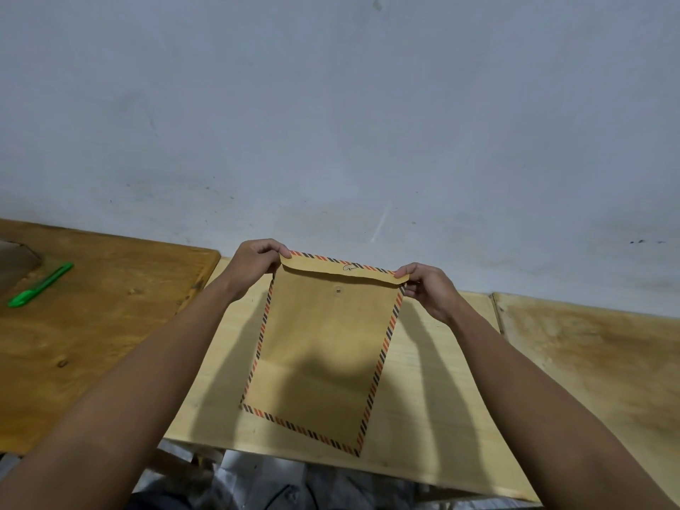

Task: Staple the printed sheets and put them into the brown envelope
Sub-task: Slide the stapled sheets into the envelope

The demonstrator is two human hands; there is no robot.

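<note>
Both hands held the far flap edge of the brown envelope, which lay lengthwise away from the person.

At far left a green pen (pixel 40 285) lay on the darker wooden table (pixel 92 325), well apart from the work. The left hand (pixel 254 263) pinched the flap's left corner, fingers curled over the edge. The brown envelope (pixel 323 347) lay on the pale board (pixel 434 399), its long axis running from near the body toward the wall (pixel 331 104), flap (pixel 342 274) folded down at the far end, both hands equally near it. The right hand (pixel 427 288) pinched the flap's right corner likewise. The printed sheets were not in view, so probably already inside; no stapler showed.
</note>
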